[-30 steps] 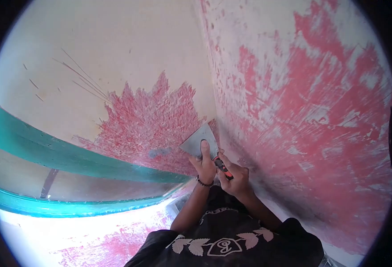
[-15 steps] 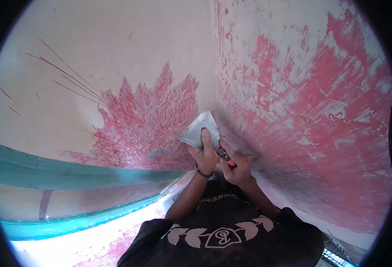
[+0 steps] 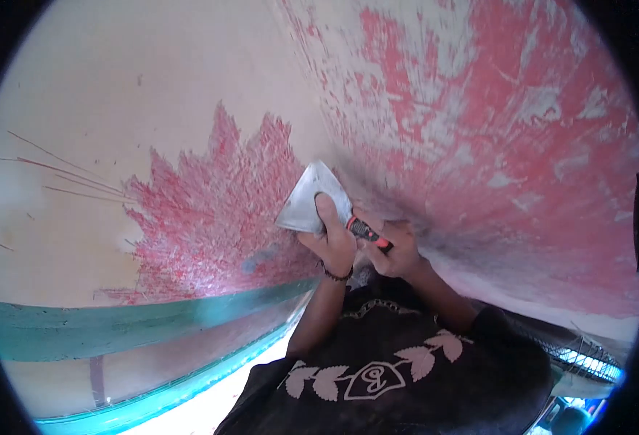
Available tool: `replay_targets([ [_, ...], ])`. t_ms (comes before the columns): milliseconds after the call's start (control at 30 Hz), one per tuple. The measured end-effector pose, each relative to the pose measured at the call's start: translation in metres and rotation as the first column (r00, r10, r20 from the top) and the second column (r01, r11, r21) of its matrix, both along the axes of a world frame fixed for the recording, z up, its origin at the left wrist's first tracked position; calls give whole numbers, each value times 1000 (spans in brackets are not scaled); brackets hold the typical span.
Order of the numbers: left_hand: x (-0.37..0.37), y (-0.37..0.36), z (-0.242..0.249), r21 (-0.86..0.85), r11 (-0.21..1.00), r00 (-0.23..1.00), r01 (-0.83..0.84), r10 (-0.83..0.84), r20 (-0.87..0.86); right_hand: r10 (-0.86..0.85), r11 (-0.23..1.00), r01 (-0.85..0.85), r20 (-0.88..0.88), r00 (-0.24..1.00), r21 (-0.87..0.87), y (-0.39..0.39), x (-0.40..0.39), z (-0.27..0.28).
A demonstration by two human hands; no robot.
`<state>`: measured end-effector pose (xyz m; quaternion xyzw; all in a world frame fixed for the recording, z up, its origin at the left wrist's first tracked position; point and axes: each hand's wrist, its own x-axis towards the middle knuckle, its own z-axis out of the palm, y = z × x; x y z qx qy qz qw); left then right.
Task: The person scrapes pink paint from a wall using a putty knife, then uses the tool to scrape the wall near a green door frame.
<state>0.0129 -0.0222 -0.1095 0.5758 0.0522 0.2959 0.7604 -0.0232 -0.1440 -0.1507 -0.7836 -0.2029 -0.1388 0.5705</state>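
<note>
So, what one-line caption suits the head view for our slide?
Scraper near patchy pink walls: left hand on its blade, right hand on its handle.

A building's interior with unfinished walls is suggested by a corner where a cream wall (image 3: 116, 94), broken by a rough red patch (image 3: 203, 203), is met by a mottled red-and-white wall (image 3: 493, 145). Whether it is lived in cannot be told.

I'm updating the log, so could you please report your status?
Left grip on scraper blade. Right grip around its handle. Nothing visibly in the way.
</note>
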Motion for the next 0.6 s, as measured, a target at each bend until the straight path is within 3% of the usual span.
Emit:
replay_targets([
  [33,-4,3,-7,-11,1000,994,14,-15,-108,-12,999,11,-24,1000,-50,0,-5,5],
  [133,-10,-8,-46,-45,995,994,-89,86,-63,-33,996,44,147,989,-77,-2,-13,-20],
  [267,-14,-2,-65,-101,993,990,-54,40,-137,-1,997,-6,-87,996,-75,-6,-25,-37],
  [367,-20,-2,-57,-143,987,991,79,-93,-93,-11,993,12,12,1000,-121,-9,-22,-36],
  [467,-14,0,-62,-45,995,996,88,-90,-24,-61,998,67,214,975,-21,-4,-9,-42],
  [567,-15,-8,-52,-58,997,998,53,-54,-24,147,985,-133,-139,979,107,-15,-11,-33],
  [600,-16,-7,-54,-59,997,998,47,-49,-35,111,992,-104,-114,987,66,-14,-15,-35],
])
